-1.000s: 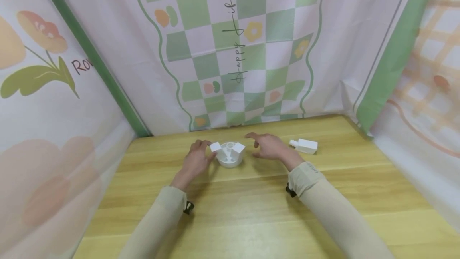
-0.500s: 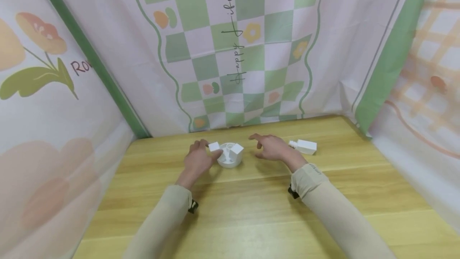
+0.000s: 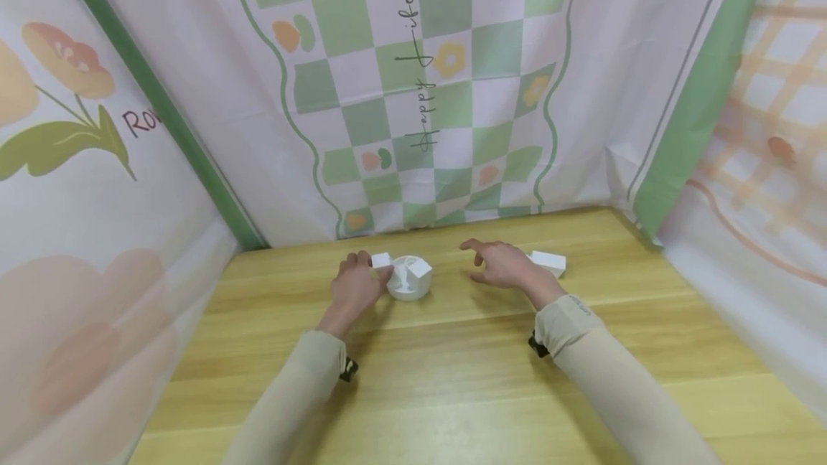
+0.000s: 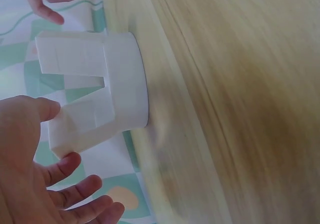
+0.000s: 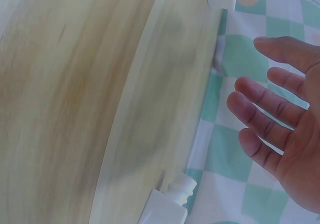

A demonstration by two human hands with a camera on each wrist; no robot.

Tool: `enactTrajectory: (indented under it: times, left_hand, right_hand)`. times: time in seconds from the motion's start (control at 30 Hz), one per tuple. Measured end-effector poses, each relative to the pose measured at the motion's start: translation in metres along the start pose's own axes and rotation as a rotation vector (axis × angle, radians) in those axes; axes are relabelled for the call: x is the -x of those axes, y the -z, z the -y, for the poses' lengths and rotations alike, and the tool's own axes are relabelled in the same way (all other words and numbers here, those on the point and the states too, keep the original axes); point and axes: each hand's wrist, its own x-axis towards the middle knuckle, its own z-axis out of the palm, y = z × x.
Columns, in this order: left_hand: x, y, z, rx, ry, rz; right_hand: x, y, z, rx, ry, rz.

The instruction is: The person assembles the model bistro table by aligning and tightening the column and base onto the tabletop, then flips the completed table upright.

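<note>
A round white holder (image 3: 410, 293) stands on the wooden table, with two square white bottles leaning outward from it. My left hand (image 3: 357, 287) pinches the upper end of the left bottle (image 4: 82, 124), thumb on one side and index finger on the other. Its other fingers are spread apart. The second bottle (image 4: 70, 54) sits in the holder, untouched. My right hand (image 3: 507, 266) hovers to the right of the holder, fingers loosely bent around nothing. Behind it a third white bottle (image 3: 549, 262) lies on its side; its threaded neck (image 5: 181, 186) shows in the right wrist view.
The wooden table (image 3: 439, 386) ends at a checked cloth (image 3: 446, 128) hanging along the back. More printed cloth closes in the left side (image 3: 97, 235) and the right side (image 3: 775, 185).
My right hand has drawn away to the right and now overlaps the lying bottle's neck in the head view. My left thumb has shifted slightly on the bottle; the holder has stayed put.
</note>
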Motion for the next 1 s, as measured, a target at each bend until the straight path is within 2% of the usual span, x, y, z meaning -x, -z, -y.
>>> enactTrajectory:
  times: [0.37, 0.7, 1.0]
  left_hand:
    - [-0.006, 0.002, 0.000, -0.006, 0.017, -0.001]
    - [-0.008, -0.001, 0.001, 0.035, 0.001, -0.050]
    - [-0.011, 0.000, 0.001, 0.051, -0.005, -0.053]
  right_hand:
    - [0.004, -0.002, -0.007, 0.004, -0.009, -0.020]
    - [0.006, -0.002, -0.007, -0.013, -0.029, -0.004]
    - [0.007, -0.001, -0.007, -0.009, -0.021, -0.022]
